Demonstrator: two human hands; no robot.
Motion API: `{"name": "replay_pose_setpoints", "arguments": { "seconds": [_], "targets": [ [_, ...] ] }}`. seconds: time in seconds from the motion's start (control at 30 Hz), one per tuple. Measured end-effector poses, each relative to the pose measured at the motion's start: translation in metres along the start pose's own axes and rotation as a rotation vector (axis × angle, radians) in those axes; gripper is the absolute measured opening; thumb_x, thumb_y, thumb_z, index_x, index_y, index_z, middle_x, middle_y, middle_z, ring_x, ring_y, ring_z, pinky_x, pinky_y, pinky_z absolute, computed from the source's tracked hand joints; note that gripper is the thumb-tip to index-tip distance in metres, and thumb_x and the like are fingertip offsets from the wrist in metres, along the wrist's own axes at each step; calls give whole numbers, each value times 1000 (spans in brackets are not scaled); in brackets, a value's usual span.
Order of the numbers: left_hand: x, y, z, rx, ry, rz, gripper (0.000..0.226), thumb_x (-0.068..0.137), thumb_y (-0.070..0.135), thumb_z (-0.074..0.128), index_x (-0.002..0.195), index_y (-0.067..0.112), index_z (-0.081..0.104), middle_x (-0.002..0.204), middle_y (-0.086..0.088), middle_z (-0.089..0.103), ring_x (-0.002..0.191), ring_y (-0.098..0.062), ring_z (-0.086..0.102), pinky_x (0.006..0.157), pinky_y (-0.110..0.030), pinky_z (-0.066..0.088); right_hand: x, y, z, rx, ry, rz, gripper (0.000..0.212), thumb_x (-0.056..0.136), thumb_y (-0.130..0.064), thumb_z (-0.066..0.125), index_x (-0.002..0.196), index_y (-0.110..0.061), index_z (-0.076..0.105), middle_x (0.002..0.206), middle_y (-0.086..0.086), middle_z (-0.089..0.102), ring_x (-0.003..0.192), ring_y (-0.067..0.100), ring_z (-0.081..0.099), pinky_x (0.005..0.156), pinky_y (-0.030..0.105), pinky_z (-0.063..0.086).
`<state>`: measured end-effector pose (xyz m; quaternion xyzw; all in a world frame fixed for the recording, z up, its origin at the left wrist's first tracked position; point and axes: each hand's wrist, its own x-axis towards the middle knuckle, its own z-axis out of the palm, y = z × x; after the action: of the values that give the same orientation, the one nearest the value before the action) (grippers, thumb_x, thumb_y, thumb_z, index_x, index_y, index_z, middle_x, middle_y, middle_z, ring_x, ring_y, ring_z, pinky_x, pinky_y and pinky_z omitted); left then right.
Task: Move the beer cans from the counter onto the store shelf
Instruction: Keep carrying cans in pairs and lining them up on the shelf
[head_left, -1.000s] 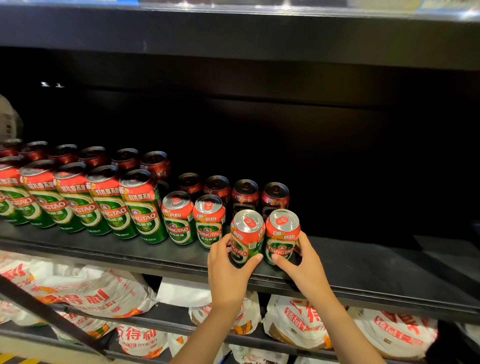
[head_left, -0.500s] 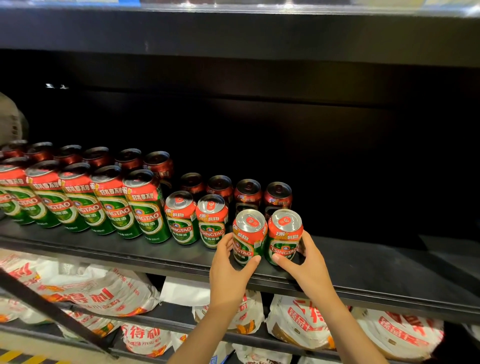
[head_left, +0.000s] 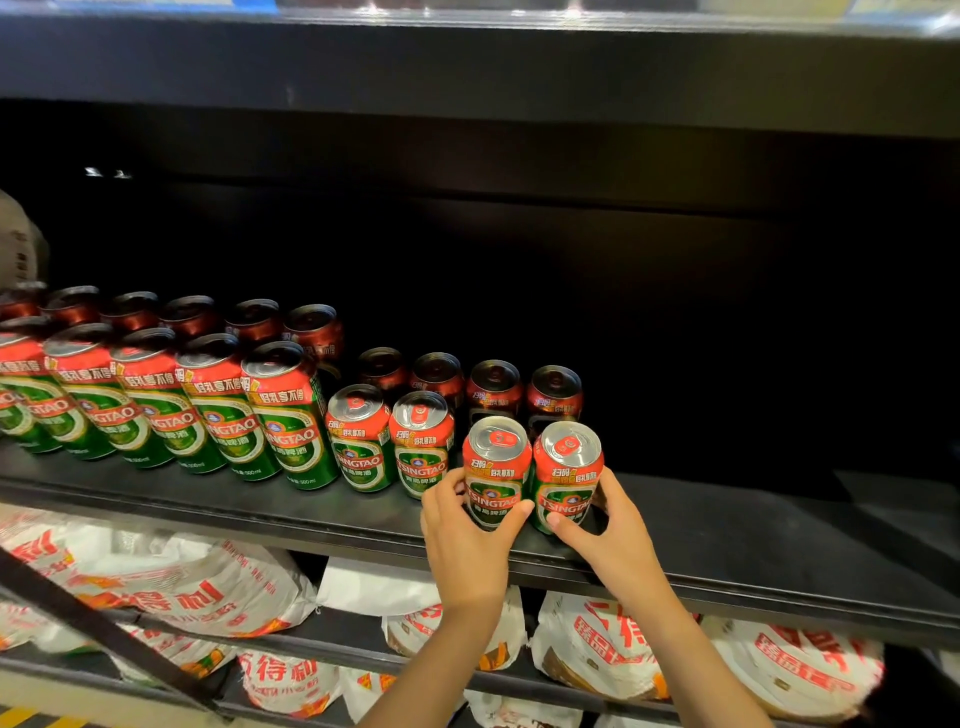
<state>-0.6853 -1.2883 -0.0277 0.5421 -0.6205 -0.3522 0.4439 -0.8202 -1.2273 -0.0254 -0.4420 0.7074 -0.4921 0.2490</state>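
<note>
Head view: left hand (head_left: 462, 540) and right hand (head_left: 613, 535) each grip 1 beer can (head_left: 496, 470) on the shelf (head_left: 753, 540); push both toward 12 o'clock, upright, flush with the row.

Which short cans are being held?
The two rightmost front cans: the left hand grips one, the right hand the other. The other cans stand untouched.
</note>
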Motion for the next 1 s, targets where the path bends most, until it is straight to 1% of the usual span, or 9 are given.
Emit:
{"name": "replay_pose_setpoints", "arguments": {
  "seconds": [0.1,0.2,0.4,0.53,0.63,0.77,0.87,0.93,1.0],
  "targets": [
    [0,-9,-5,6,-54,45,67,70,37,79,127,23,46,118,8,46,117,-11,45,98,-30,42,-1,0,0,-15,14,-13,62,77,-30,75,125,-43,37,118,-33,45,105,-22,43,74,-4,36],
    [1,-16,-10,-3,-96,66,67,74,32,77,133,23,45,124,7,44,122,-12,43,104,-35,41,-1,-2,0,-13,26,-8,64,76,-29,76,125,-43,37,115,-35,44,102,-27,42,73,-5,35],
    [-1,-11,-8,-27,-47,20,71,74,31,77,136,22,44,118,11,42,117,-13,47,100,-34,44,-1,-3,3,-9,60,-12,75,73,-28,78,132,-40,33,116,-37,43,102,-29,41,76,-7,34],
    [-2,-8,-7,-81,-1,-9,68,71,29,80,130,21,47,115,10,46,110,-9,50,92,-24,43,0,-3,5,-56,58,-6,68,75,-30,76,127,-42,34,118,-27,47,99,-23,43,73,-5,35],
    [-2,-7,-4,-75,23,0,61,70,29,80,123,21,51,112,10,48,108,-9,51,88,-20,40,-1,-3,8,-54,73,-7,66,75,-32,76,127,-43,36,118,-30,47,101,-22,44,73,-5,36],
    [-3,-8,-2,-58,48,28,60,73,28,79,125,19,52,112,9,46,106,-8,50,89,-20,40,-3,-5,11,-28,94,-21,67,75,-33,76,127,-44,36,116,-38,44,103,-27,42,75,-7,35],
    [-4,-8,-3,-52,53,28,62,74,30,78,128,20,50,113,9,46,104,-7,50,86,-20,40,-2,-6,12,-34,106,-14,66,75,-32,76,125,-45,35,112,-41,43,100,-30,42,74,-7,35],
    [-4,-7,-2,-46,60,21,63,73,31,78,129,19,50,114,8,48,103,-7,51,86,-21,41,-2,-7,13,-41,107,-12,66,75,-35,75,127,-46,36,112,-41,43,100,-27,43,76,-4,35],
    [-3,-6,-1,-49,71,-2,64,72,31,78,128,18,50,113,7,50,103,-9,52,87,-24,43,-2,-5,14,-41,105,-5,65,76,-37,74,130,-43,38,116,-36,48,104,-20,46,83,2,36]
  ]
}}
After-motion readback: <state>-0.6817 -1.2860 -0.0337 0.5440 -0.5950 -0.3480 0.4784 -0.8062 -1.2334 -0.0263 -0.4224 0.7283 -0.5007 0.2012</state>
